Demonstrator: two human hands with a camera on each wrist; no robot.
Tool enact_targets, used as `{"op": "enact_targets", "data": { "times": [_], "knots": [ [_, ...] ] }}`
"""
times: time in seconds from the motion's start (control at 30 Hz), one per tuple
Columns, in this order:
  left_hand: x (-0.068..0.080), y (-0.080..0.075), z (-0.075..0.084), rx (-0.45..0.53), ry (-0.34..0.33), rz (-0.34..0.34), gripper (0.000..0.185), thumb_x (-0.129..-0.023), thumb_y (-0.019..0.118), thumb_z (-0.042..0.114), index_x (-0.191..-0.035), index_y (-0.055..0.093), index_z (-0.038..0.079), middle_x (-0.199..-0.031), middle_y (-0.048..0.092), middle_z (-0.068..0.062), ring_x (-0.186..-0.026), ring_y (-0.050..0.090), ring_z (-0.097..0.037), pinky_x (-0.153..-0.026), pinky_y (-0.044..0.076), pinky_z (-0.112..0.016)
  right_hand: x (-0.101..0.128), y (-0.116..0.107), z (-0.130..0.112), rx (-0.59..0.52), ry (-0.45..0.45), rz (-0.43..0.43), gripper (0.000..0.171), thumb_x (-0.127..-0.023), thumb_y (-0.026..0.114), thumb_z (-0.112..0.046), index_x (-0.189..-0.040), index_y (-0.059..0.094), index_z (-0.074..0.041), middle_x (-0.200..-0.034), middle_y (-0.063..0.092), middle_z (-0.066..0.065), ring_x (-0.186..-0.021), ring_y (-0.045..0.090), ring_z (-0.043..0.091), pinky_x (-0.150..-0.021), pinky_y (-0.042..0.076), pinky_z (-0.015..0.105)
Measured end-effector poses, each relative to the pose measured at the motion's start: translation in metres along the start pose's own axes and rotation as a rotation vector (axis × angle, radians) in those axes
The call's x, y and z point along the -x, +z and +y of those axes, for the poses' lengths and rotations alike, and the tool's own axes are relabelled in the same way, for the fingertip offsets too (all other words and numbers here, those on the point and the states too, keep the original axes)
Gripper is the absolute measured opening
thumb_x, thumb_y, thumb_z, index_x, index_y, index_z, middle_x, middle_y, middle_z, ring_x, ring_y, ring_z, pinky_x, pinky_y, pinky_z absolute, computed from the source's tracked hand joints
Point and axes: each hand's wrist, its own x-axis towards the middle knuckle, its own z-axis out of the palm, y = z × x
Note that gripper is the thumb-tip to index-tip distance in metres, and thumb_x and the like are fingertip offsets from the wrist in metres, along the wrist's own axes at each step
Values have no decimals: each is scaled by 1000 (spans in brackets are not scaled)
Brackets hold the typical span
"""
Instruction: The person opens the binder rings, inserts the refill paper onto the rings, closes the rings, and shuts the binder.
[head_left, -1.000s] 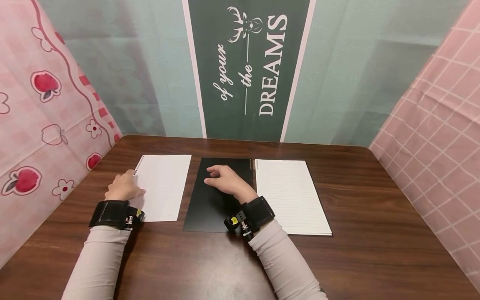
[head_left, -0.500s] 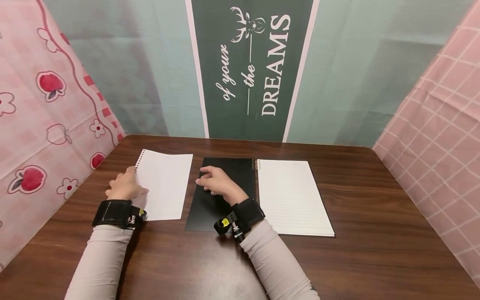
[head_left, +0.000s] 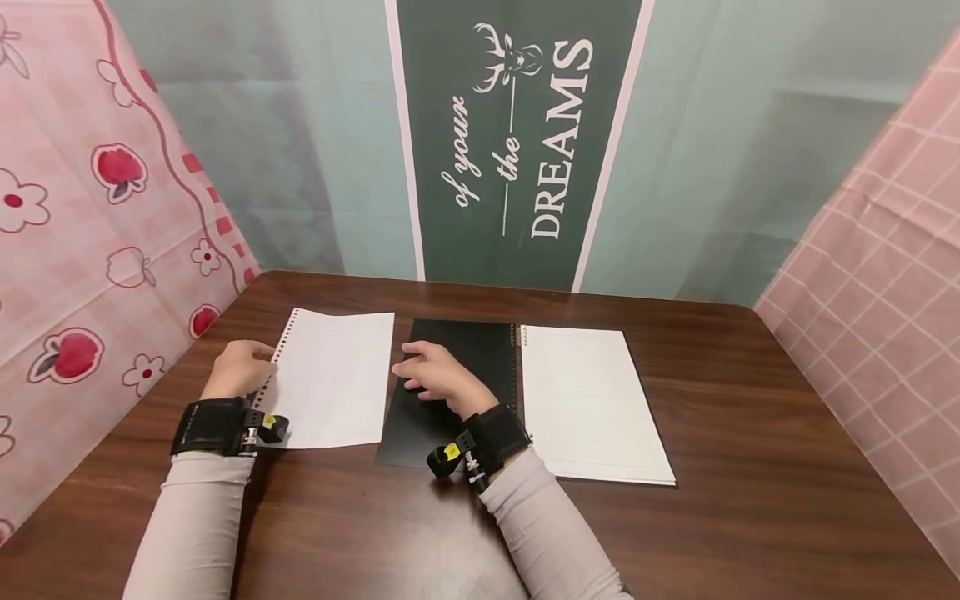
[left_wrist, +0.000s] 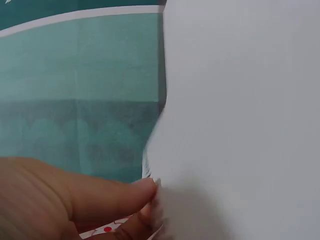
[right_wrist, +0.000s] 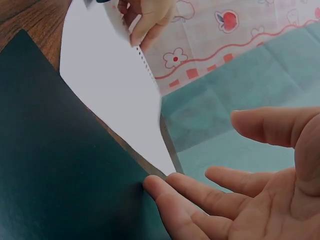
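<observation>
A loose white sheet point(head_left: 333, 379) with a punched left edge lies left of an open notebook. My left hand point(head_left: 258, 360) pinches that punched edge, which is raised off the table; the right wrist view shows the left hand point(right_wrist: 142, 22) gripping the sheet point(right_wrist: 112, 90) by the holes. In the left wrist view the fingers point(left_wrist: 100, 197) meet the blurred paper point(left_wrist: 240, 115). My right hand point(head_left: 411, 368) lies with relaxed fingers on the notebook's black cover point(head_left: 468, 350), its fingertips point(right_wrist: 160, 187) touching the cover point(right_wrist: 55, 175) near its left edge. The lined page point(head_left: 592, 400) lies to the right.
The brown wooden table point(head_left: 750, 500) is boxed in by a pink fruit-print cloth point(head_left: 82, 217) on the left, a pink checked cloth point(head_left: 877, 283) on the right, and a green "DREAMS" banner point(head_left: 517, 142) at the back.
My right hand has slid left across the black cover towards its left edge. My left hand has raised the sheet's punched edge slightly and shifted the sheet.
</observation>
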Motion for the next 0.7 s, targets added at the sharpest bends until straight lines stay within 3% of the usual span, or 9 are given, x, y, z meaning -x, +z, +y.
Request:
{"op": "enact_targets", "data": {
  "times": [0.17,0.37,0.5,0.7],
  "knots": [
    [1,0,-3,81,18,4,36,-95,57,13,-121,61,-12,-123,56,-36,-102,53,-42,-87,48,-52,-1,1,3,-18,6,-12,58,-100,59,-22,-152,37,-9,-137,58,15,-123,60,34,-106,46,50],
    [1,0,0,129,11,-69,51,-98,60,25,-132,53,-11,-133,51,-37,-113,53,-47,-97,46,-59,-1,2,8,-19,4,-19,58,-100,59,-22,-152,37,-7,-137,57,17,-122,60,33,-107,45,50],
    [2,-2,-1,113,21,-116,54,-97,62,27,-132,53,-12,-130,54,-36,-113,54,-47,-96,47,-60,-2,2,9,-19,6,-19,58,-100,58,-22,-151,37,-7,-137,58,17,-122,60,33,-108,44,49],
    [4,-11,0,142,39,-107,50,-99,59,26,-131,54,-11,-126,55,-34,-106,52,-41,-90,48,-53,-3,1,7,-43,11,-15,57,-101,57,-21,-152,36,-8,-139,57,17,-124,59,33,-109,43,49]
  ]
}}
